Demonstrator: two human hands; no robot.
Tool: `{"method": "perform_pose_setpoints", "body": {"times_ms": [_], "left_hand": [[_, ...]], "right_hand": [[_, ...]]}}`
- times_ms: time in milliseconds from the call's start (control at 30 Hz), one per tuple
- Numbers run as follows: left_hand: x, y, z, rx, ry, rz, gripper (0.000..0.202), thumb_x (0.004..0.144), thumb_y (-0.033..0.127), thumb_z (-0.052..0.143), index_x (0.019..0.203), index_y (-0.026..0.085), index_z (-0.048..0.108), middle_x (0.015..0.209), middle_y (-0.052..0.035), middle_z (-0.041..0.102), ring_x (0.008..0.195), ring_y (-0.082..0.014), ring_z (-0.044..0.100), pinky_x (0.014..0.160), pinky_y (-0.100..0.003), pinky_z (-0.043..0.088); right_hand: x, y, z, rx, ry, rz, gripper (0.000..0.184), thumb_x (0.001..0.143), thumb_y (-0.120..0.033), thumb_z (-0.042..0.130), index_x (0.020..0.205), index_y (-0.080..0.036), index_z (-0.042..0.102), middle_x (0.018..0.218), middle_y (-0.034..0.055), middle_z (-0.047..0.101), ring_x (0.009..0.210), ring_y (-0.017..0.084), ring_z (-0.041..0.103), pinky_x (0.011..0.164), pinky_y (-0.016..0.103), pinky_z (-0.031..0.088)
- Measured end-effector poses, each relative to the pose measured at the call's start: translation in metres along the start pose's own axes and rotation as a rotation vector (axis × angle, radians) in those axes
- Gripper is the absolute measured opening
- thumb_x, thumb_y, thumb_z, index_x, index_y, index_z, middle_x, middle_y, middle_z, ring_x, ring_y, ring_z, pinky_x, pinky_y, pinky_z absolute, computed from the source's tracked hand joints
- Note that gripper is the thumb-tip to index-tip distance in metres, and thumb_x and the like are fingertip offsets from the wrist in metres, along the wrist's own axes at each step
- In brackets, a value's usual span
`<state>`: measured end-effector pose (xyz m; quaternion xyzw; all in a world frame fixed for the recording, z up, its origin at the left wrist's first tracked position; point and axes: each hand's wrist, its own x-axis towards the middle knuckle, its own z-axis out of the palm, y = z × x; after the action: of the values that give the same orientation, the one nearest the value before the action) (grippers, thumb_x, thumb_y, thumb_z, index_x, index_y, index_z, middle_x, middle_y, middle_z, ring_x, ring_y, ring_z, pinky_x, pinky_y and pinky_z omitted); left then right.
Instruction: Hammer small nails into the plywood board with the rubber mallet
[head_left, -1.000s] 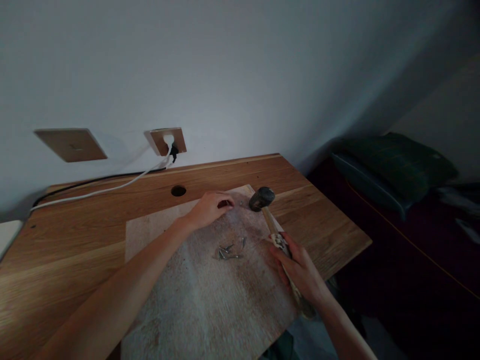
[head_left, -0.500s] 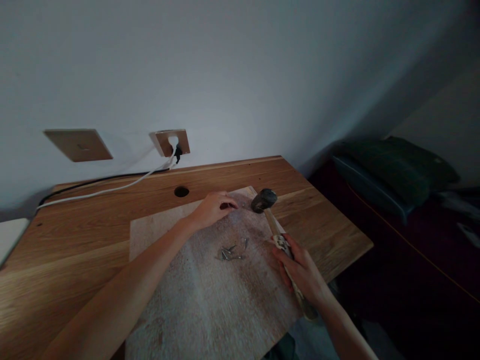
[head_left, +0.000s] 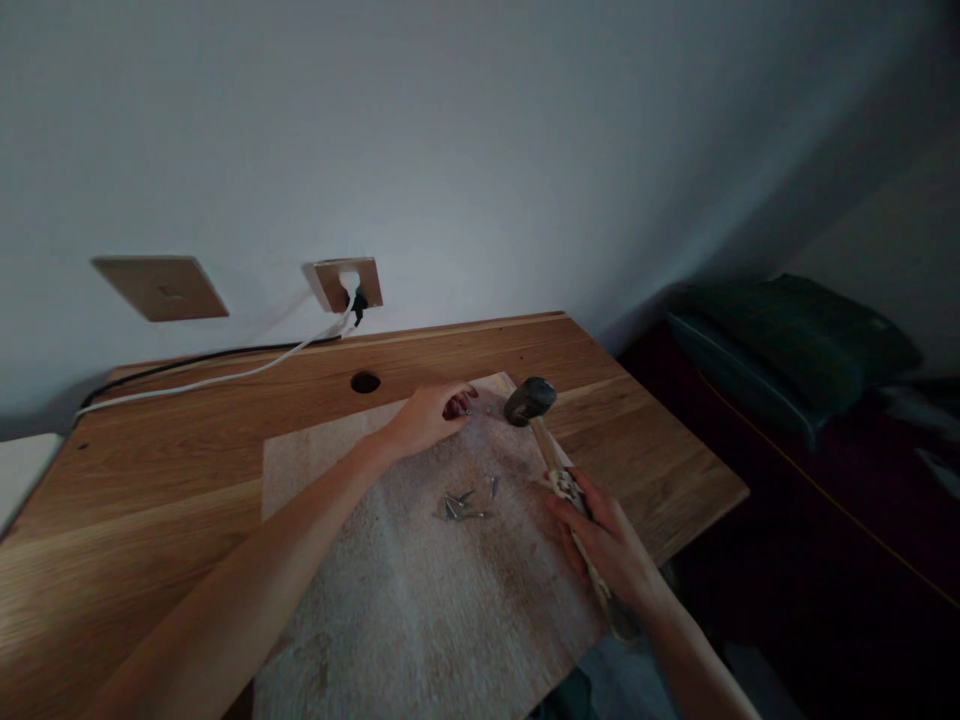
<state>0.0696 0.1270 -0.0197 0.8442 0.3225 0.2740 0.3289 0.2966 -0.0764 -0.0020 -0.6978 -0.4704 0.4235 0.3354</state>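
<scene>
My right hand (head_left: pixel 600 535) is wrapped around the wooden handle of a hammer (head_left: pixel 551 450), whose dark metal head (head_left: pixel 529 400) is over the far right edge of a pale wooden board (head_left: pixel 390 590). Near that board's far edge rests my left hand (head_left: pixel 431 415), fingers curled but apart. A small shiny nail (head_left: pixel 469 411) shows in the gap between thumb and fingers; it does not look gripped. Another small nail head (head_left: pixel 490 408) is just to its right. Several loose nails (head_left: pixel 459 506) lie in a small pile mid-board, with a single nail (head_left: pixel 493 487) beside them.
The board lies on a wooden desk (head_left: pixel 652 440) against a wall. A round cable hole (head_left: pixel 365 382) is behind it. A white cable (head_left: pixel 202 384) and a black one run left from a wall socket (head_left: pixel 330 285). Cushions (head_left: pixel 795 345) are stacked at the right.
My left fingers have loosened from a pinch and spread, so the nail between them now shows. The right hand and hammer stay almost where they were.
</scene>
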Motion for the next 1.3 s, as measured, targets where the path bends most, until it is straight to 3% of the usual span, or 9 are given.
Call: {"method": "perform_pose_setpoints", "body": {"times_ms": [133,300,600,1133,1300], "left_hand": [[0.001,0.000,-0.001,-0.023,0.000,-0.008,0.033,0.083,0.012,0.073,0.115,0.018,0.068,0.092,-0.0023,0.075,0.078,-0.0161,0.068,0.078,-0.031,0.055],[0.001,0.002,-0.004,0.003,-0.012,-0.048,0.035,0.081,0.007,0.069,0.115,0.018,0.069,0.091,-0.0016,0.075,0.078,-0.0161,0.069,0.077,-0.029,0.055],[0.000,0.006,-0.005,-0.049,-0.008,-0.083,0.051,0.081,0.009,0.071,0.131,0.020,0.063,0.094,-0.0027,0.079,0.079,-0.0189,0.072,0.078,-0.030,0.055],[0.000,0.000,-0.002,-0.067,0.033,-0.059,0.053,0.073,-0.005,0.072,0.120,0.019,0.068,0.088,-0.0002,0.079,0.074,-0.0163,0.072,0.077,-0.028,0.055],[0.001,-0.001,-0.002,-0.076,0.025,-0.056,0.045,0.078,0.001,0.072,0.119,0.019,0.069,0.088,-0.0013,0.079,0.073,-0.0168,0.073,0.076,-0.029,0.057]], "right_hand": [[-0.002,-0.004,-0.001,0.032,-0.009,-0.024,0.029,0.097,-0.049,0.057,0.105,-0.022,0.057,0.041,-0.0102,0.048,0.033,0.012,0.043,0.038,0.022,0.032],[-0.007,-0.015,0.003,0.007,-0.027,-0.050,0.032,0.099,-0.048,0.055,0.116,-0.022,0.058,0.042,-0.0108,0.050,0.033,0.011,0.041,0.039,0.022,0.030],[-0.008,-0.045,0.017,-0.148,-0.114,-0.013,0.034,0.098,-0.045,0.053,0.122,-0.020,0.055,0.039,-0.0122,0.047,0.033,0.012,0.043,0.040,0.022,0.036],[-0.013,-0.045,0.024,-0.194,-0.094,-0.016,0.044,0.100,-0.044,0.051,0.133,-0.016,0.054,0.043,-0.0110,0.049,0.035,0.012,0.048,0.039,0.021,0.037],[-0.013,-0.047,0.024,-0.177,-0.076,0.000,0.043,0.099,-0.044,0.051,0.132,-0.016,0.055,0.042,-0.0115,0.048,0.035,0.012,0.047,0.040,0.021,0.037]]}}
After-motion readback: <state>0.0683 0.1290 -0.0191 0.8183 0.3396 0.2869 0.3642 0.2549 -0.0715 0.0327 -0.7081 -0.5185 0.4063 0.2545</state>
